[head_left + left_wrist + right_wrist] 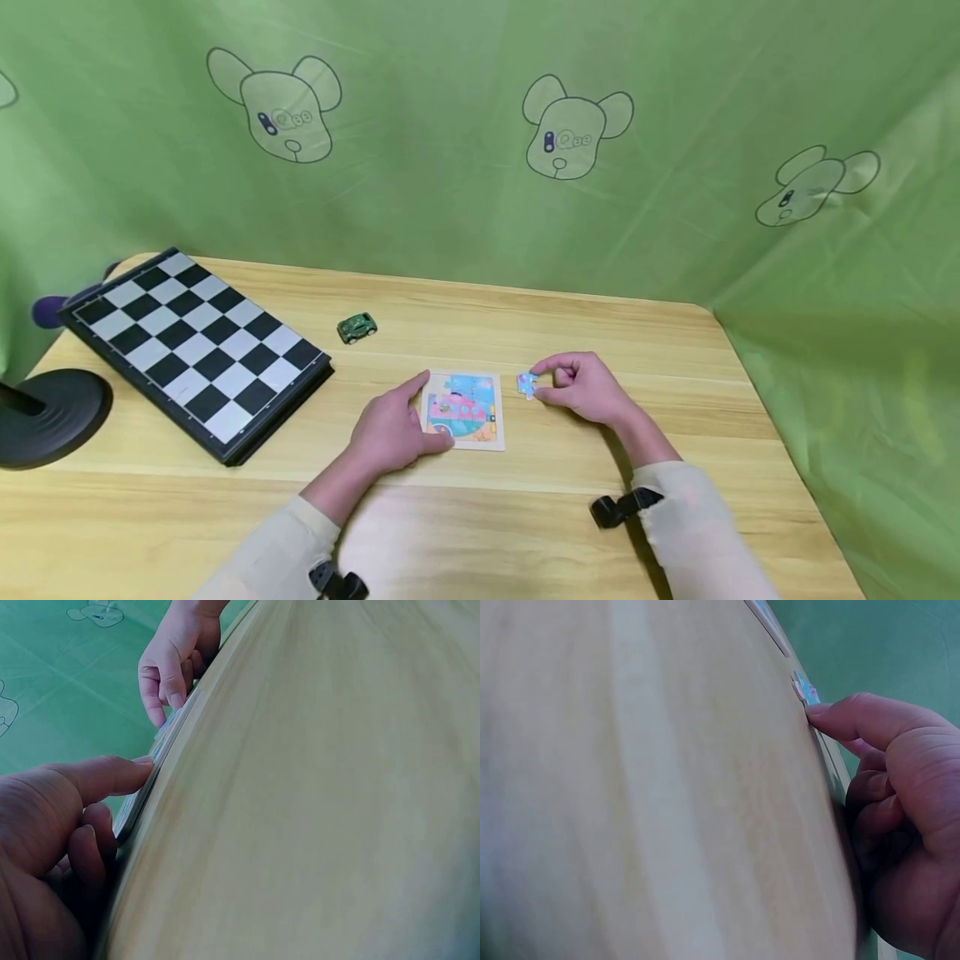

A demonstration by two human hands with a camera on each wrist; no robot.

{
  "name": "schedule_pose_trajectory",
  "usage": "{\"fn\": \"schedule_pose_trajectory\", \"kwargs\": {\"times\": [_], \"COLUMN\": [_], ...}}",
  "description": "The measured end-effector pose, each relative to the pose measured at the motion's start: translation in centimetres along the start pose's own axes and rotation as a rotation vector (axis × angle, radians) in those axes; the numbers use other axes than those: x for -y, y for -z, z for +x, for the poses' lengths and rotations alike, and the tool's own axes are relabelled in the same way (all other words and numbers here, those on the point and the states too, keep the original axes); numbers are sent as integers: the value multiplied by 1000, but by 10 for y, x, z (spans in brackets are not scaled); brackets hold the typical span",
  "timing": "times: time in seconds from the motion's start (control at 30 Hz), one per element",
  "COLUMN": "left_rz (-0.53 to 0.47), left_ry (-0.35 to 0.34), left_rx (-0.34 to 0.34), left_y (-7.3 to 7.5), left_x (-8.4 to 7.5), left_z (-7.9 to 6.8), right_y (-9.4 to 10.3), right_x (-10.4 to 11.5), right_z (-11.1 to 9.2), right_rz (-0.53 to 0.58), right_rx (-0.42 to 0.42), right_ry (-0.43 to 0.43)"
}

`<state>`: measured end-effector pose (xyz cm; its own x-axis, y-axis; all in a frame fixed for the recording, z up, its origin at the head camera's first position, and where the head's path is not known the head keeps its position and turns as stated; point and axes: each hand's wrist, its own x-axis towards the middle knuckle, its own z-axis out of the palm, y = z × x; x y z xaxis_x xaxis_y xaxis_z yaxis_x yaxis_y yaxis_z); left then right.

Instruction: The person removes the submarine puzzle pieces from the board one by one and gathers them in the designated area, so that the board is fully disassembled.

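Note:
A small square jigsaw puzzle (461, 408) with a pale frame lies on the table, showing a pink submarine on blue; its upper left corner shows a bare pale patch. My left hand (390, 427) holds the puzzle's left side, index finger at the top left corner and thumb over the lower edge. In the left wrist view, that thumb (112, 776) rests on the frame's edge. Just right of the puzzle, my right hand (585, 387) pinches a blue and pink puzzle piece (527, 384) between thumb and index finger. The right wrist view shows the piece (805, 688) at the fingertips, close over the table.
A black-and-white chessboard (197, 333) lies at the left of the wooden table (525, 517). Beyond the puzzle stands a small green toy car (357, 327). A round black base (56, 417) sits at the left edge. Green curtain (450, 167) hangs behind and at the right.

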<state>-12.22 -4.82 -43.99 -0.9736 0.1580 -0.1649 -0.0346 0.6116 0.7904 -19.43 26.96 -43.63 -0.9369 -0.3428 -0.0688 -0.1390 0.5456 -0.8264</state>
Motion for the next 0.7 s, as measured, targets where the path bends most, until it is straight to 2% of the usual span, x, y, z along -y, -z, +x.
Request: {"fn": "schedule_pose_trajectory", "kwargs": {"times": [0.47,0.7], "left_rz": [-6,-12], "left_ry": [10,19], "left_rx": [1,0], "left_y": [0,0], "left_x": [-1,-1], "left_z": [0,-1], "right_y": [0,-3], "right_x": [-2,8], "right_z": [0,-6], "right_rz": [-7,33], "right_rx": [-6,-45], "right_ry": [12,-1]}}
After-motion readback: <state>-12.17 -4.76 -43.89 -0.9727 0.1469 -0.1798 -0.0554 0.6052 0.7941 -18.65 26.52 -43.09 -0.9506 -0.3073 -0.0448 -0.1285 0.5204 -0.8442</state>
